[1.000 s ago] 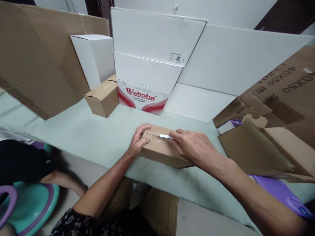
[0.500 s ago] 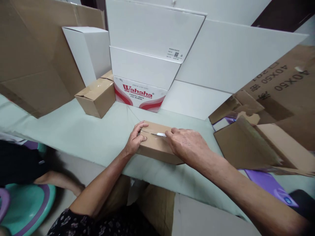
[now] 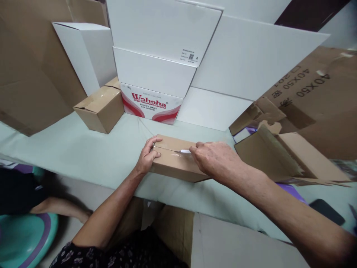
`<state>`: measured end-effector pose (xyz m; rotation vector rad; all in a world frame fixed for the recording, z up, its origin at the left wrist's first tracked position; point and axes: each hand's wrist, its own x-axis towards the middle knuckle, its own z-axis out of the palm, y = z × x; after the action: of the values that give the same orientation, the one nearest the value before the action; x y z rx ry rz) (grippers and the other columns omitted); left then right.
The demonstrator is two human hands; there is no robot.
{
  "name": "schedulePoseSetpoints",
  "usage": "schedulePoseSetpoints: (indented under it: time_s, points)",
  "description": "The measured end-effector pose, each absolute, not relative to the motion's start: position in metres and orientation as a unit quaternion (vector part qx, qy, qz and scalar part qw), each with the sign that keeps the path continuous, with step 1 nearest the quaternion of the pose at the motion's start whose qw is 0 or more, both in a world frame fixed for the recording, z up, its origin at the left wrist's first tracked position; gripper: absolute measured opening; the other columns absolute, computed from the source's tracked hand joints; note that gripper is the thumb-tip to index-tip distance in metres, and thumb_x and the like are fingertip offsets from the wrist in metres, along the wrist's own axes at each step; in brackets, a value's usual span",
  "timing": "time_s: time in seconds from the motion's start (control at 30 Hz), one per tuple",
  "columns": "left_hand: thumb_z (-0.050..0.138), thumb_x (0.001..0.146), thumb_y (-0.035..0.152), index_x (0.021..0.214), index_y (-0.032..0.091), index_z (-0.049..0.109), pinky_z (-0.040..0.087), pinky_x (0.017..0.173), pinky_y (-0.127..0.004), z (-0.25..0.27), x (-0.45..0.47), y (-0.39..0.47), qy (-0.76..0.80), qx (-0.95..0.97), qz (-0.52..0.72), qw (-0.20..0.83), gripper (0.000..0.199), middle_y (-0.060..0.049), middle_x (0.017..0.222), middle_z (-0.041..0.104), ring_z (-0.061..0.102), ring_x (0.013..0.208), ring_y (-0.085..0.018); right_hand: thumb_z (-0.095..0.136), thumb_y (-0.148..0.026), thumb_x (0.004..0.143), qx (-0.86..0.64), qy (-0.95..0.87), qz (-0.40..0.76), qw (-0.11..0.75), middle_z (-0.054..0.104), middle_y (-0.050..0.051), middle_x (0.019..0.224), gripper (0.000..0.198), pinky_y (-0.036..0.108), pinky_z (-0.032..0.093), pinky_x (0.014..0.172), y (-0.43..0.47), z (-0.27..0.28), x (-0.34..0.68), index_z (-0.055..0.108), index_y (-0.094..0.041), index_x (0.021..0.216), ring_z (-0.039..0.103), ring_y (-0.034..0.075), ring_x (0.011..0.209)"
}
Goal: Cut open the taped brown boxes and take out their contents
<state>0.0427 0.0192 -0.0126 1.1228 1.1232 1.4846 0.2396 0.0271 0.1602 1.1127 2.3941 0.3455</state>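
A small brown cardboard box (image 3: 174, 163) lies near the table's front edge, with a seam running along its top. My left hand (image 3: 147, 155) grips the box's left end, fingers and thumb on either side of the seam. Over the right part of the box, my right hand (image 3: 216, 159) is closed around a knife (image 3: 185, 151). Its pale blade points left along the seam, which shows a slit from the left end to the tip. The handle is hidden in my fist.
A taped brown box (image 3: 102, 106) stands at the back left, beside a white Wahaha carton (image 3: 152, 106). At the right lies an opened cardboard box (image 3: 272, 154), near a purple item (image 3: 292, 192) and a dark phone-like object (image 3: 327, 211). A person's leg (image 3: 63, 208) shows at lower left.
The knife has moved a little to the right along the box's seam, and the slit behind it is longer. My left hand keeps its grip on the left end. The whole view has shifted slightly.
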Motion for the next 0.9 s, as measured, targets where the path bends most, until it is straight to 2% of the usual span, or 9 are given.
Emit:
schedulePoseSetpoints:
  time_s: [0.23,0.53,0.7,0.9]
  points:
    - [0.060,0.063,0.025,0.119,0.023,0.068,0.042,0.111,-0.049,-0.019,0.042,0.020,0.462,0.464,0.607,0.450,0.057,-0.006,0.136,0.062,0.054,0.129,-0.035,0.050,-0.007,0.091,0.420,0.868,0.108,0.243,0.075,0.013,0.088,0.026,0.032,0.030,0.055,0.031,0.162,0.255,0.074,-0.015,0.096,0.068,0.023,0.071]
    - [0.060,0.060,0.028,0.117,0.022,0.065,0.044,0.106,-0.045,-0.012,0.044,0.020,0.464,0.457,0.606,0.457,0.057,-0.006,0.134,0.062,0.054,0.125,-0.034,0.051,-0.009,0.091,0.425,0.867,0.098,0.240,0.075,0.012,0.089,0.023,0.033,0.023,0.053,0.034,0.162,0.262,0.073,-0.017,0.094,0.062,0.021,0.066]
    - [0.061,0.058,0.028,0.115,0.021,0.063,0.046,0.094,-0.040,-0.006,0.046,0.018,0.467,0.431,0.606,0.479,0.058,-0.006,0.126,0.064,0.056,0.110,-0.030,0.051,-0.007,0.089,0.431,0.862,0.100,0.248,0.074,0.011,0.086,0.024,0.034,0.023,0.053,0.035,0.161,0.273,0.073,-0.016,0.090,0.060,0.019,0.065]
    - [0.061,0.060,0.028,0.117,0.022,0.062,0.047,0.087,-0.037,-0.007,0.046,0.016,0.464,0.434,0.611,0.473,0.057,-0.004,0.116,0.066,0.057,0.102,-0.027,0.051,-0.009,0.092,0.442,0.859,0.102,0.240,0.074,0.009,0.087,0.024,0.033,0.021,0.053,0.031,0.162,0.289,0.073,-0.016,0.099,0.060,0.018,0.065]
